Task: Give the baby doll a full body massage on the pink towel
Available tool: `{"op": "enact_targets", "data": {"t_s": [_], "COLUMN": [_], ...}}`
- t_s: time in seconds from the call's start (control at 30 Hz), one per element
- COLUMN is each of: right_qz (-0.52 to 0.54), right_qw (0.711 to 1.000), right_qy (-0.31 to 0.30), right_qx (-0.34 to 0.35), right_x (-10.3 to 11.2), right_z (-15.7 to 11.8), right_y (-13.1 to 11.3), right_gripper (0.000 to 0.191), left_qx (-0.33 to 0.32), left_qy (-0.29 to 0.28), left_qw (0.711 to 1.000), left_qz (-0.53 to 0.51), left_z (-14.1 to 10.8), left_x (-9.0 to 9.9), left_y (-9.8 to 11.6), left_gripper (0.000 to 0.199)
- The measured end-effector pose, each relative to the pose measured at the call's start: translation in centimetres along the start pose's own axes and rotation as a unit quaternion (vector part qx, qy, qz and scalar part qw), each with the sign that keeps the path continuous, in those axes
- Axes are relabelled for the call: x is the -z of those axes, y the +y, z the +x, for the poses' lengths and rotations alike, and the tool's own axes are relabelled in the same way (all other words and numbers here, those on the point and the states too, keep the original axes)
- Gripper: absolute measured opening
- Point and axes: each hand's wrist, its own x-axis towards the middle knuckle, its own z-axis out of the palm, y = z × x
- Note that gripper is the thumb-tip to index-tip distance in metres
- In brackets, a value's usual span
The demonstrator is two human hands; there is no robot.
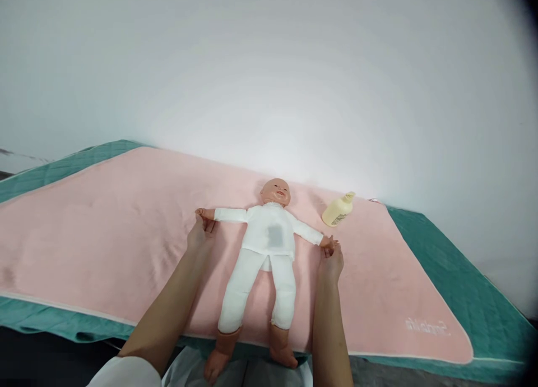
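A baby doll (269,230) with a white cloth body lies on its back on a pink blanket (105,230). Its head points to the wall and its arms are stretched out sideways. My left hand (202,230) is closed on the doll's hand at the left. At the right, my right hand (333,258) pinches the doll's other hand. A grey patch shows on the doll's chest. Both of its feet hang over the near edge, close to my body.
A pale yellow pump bottle (338,209) is on the blanket, just beyond my right hand. Green quilted cloth (445,263) lies under the blanket and shows along its sides. A white wall (269,84) rises behind the far edge.
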Motion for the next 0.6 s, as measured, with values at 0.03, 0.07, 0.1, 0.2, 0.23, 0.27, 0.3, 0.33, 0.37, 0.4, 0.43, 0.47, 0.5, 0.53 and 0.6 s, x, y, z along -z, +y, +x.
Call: {"op": "enact_targets", "data": {"t_s": [0.03,0.07,0.1,0.2,0.23,0.27,0.3,0.33,0.37,0.4,0.43,0.47,0.5,0.53,0.6], "right_qz": [0.011,0.021,0.03,0.03,0.027,0.024,0.022,0.021,0.019,0.014,0.004,-0.008,-0.021,-0.034,-0.055], "right_qw": [1.0,1.0,0.999,0.999,1.0,1.0,1.0,0.999,0.999,1.0,1.0,0.999,0.998,0.996,0.99], "right_qy": [-0.002,-0.003,-0.004,-0.007,-0.01,-0.013,-0.015,-0.016,-0.014,-0.009,0.001,0.01,0.017,0.022,0.023], "right_qx": [-0.005,-0.01,-0.016,-0.011,-0.003,0.006,0.013,0.019,0.022,0.025,0.031,0.042,0.059,0.08,0.13], "right_x": [0.0,0.0,0.0,0.1,0.2,0.2,0.2,0.3,0.3,0.2,0.1,-0.1,-0.4,-0.7,-1.4], "right_z": [0.0,0.0,0.0,0.0,0.0,0.0,0.1,0.1,0.1,0.0,-0.1,-0.3,-0.7,-1.1,-2.2], "right_y": [-0.1,-0.1,-0.1,0.0,0.0,0.1,0.1,0.1,0.1,0.0,-0.1,-0.4,-0.6,-1.0,-1.7], "right_gripper": [0.042,0.041,0.04,0.041,0.041,0.042,0.042,0.043,0.045,0.046,0.048,0.05,0.051,0.052,0.05], "left_qx": [0.011,0.016,0.018,0.009,0.008,0.007,0.005,-0.001,-0.01,-0.022,-0.04,-0.063,-0.089,-0.117,-0.173], "left_qy": [0.026,0.045,0.054,0.049,0.048,0.042,0.032,0.022,0.014,0.01,0.008,0.005,0.0,-0.01,-0.04], "left_qw": [1.0,0.999,0.998,0.999,0.999,0.999,0.999,0.999,0.999,0.998,0.997,0.996,0.994,0.991,0.981], "left_qz": [-0.012,-0.021,-0.024,-0.007,0.002,0.014,0.028,0.04,0.049,0.056,0.06,0.063,0.065,0.069,0.082], "left_z": [-0.2,-0.4,-0.5,-0.5,-0.5,-0.5,-0.5,-0.6,-0.7,-0.9,-1.2,-1.5,-1.8,-2.2,-2.9], "left_x": [-0.2,-0.4,-0.6,-0.6,-0.5,-0.4,-0.3,-0.3,-0.2,-0.3,-0.4,-0.5,-0.7,-0.9,-1.4], "left_y": [0.1,0.2,0.3,0.3,0.2,0.2,0.1,0.1,0.1,0.1,0.1,0.2,0.2,0.2,0.2], "left_gripper": [0.019,0.019,0.018,0.019,0.02,0.021,0.022,0.023,0.024,0.023,0.022,0.02,0.018,0.016,0.014]}}
